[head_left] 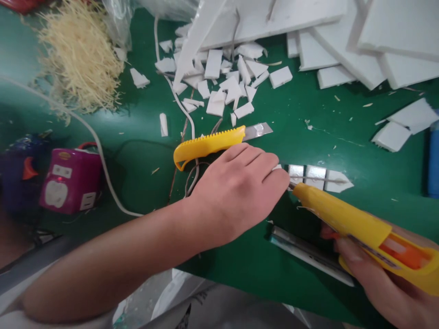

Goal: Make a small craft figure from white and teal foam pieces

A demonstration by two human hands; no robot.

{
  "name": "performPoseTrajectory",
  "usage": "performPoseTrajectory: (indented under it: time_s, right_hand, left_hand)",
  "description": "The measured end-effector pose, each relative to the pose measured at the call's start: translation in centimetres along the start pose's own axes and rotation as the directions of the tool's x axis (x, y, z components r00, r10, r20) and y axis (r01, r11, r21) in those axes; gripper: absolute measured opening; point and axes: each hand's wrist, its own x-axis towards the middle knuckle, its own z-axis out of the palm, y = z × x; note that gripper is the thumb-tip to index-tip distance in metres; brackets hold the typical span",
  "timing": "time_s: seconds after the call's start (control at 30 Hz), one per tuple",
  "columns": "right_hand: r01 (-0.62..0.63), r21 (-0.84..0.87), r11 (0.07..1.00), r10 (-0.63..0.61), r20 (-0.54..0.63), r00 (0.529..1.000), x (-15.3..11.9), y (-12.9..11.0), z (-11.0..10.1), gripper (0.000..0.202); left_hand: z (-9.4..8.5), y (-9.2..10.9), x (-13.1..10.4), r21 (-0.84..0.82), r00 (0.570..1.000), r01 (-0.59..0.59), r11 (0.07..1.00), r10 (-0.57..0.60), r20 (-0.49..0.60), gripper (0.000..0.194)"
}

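Gripping a chunky yellow plastic glue gun (356, 221), the right hand (380, 283) is wrapping its fingers around the handle. The left hand (236, 192) is resting knuckles-up, fingers curling down over one end of a row of small white foam pieces (315, 173). Those fingertips are hiding underneath, so can't tell if they're pinching anything.

Edge-wise, the glossy green tabletop (394, 192) is ending below both hands. A flat whitish bar (310, 257) is lying just beside the right fingers, so it's looking kinda tight there. More room is showing past the row's far tip, before two white foam chunks (393, 136).

The gun is pointing at the left fingers, long axis slanting up from the right palm. The row is stretching out sideways from the left fingers, its pointed piece facing away from them, with a thin greyish stick or wire (334, 181) running along it.

Just beyond the left knuckles, a yellow utility knife (212, 142) is lying blade-out, with white foam scraps (233, 89) scattering behind it. Off past the left wrist, a magenta socket cube (73, 183) is sitting near some straw-coloured shreds (82, 59).
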Motion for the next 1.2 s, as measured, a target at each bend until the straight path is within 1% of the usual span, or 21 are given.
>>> performPoseTrajectory:
  time_s: [0.1,0.2,0.37,0.47,0.6,0.63,0.67,0.7,0.83,1.0,1.07,1.13,1.2]
  right_hand:
    - [-0.017,-0.01,1.0,0.017,0.015,1.0,-0.09,0.08,-0.12,0.02]
    - [-0.005,-0.008,1.0,0.005,0.017,1.0,-0.05,-0.06,-0.27,0.02]
    - [0.029,-0.023,0.999,-0.028,0.03,0.999,-0.01,-0.12,-0.41,0.021]
    - [0.007,-0.025,1.0,-0.006,0.021,1.0,-0.19,-0.03,-0.51,0.021]
    - [-0.011,-0.019,1.0,0.012,0.035,0.999,-0.36,0.04,-0.53,0.02]
    - [-0.017,-0.024,1.0,0.018,0.012,1.0,-0.37,0.06,-0.51,0.02]
    - [-0.006,-0.014,1.0,0.006,0.042,0.999,-0.38,0.08,-0.49,0.019]
    - [-0.011,-0.031,0.999,0.012,0.013,1.0,-0.39,0.11,-0.46,0.019]
    - [0.023,-0.077,0.997,-0.022,0.015,1.0,-0.44,0.15,-0.35,0.021]
    - [-0.036,-0.021,0.999,0.037,0.023,0.999,-0.53,-0.06,-0.16,0.018]
    - [-0.04,-0.025,0.999,0.04,0.024,0.999,-0.58,-0.09,-0.18,0.018]
    - [-0.034,-0.051,0.998,0.035,0.017,0.999,-0.62,-0.04,-0.3,0.018]
    - [-0.002,-0.078,0.997,0.003,0.013,1.0,-0.63,0.06,-0.43,0.017]
  left_hand:
    - [0.09,0.06,0.03,0.002,1.0,-0.002,1.0,0.002,-0.005,0.018]
    - [0.2,0.12,0.13,0.016,1.0,-0.003,1.0,0.003,-0.021,0.019]
    - [0.16,0.11,0.16,0.032,1.0,-0.014,0.999,0.014,-0.016,0.019]
    - [0.08,0.08,0.13,0.01,1.0,-0.018,1.0,0.018,-0.007,0.018]
    - [0.03,0.06,0.09,-0.014,1.0,-0.002,1.0,0.002,-0.003,0.017]
    - [0.01,0.05,0.07,-0.014,1.0,0.001,1.0,-0.001,-0.005,0.017]
    - [-0.01,0.05,0.06,-0.014,1.0,0.001,1.0,-0.001,-0.006,0.018]
    - [-0.02,0.04,0.04,-0.014,1.0,0.0,1.0,0.0,-0.007,0.017]
    - [-0.02,0.05,0.05,-0.006,1.0,-0.003,1.0,0.002,-0.012,0.017]
    - [0.15,0.08,0.1,0.004,1.0,-0.004,1.0,0.004,-0.006,0.017]
    - [0.17,0.07,0.06,0.01,1.0,-0.005,1.0,0.005,-0.003,0.017]
    - [0.15,0.07,0.0,0.015,1.0,-0.005,1.0,0.005,0.001,0.018]
    - [0.12,0.09,-0.05,0.02,1.0,-0.005,1.0,0.005,0.002,0.018]
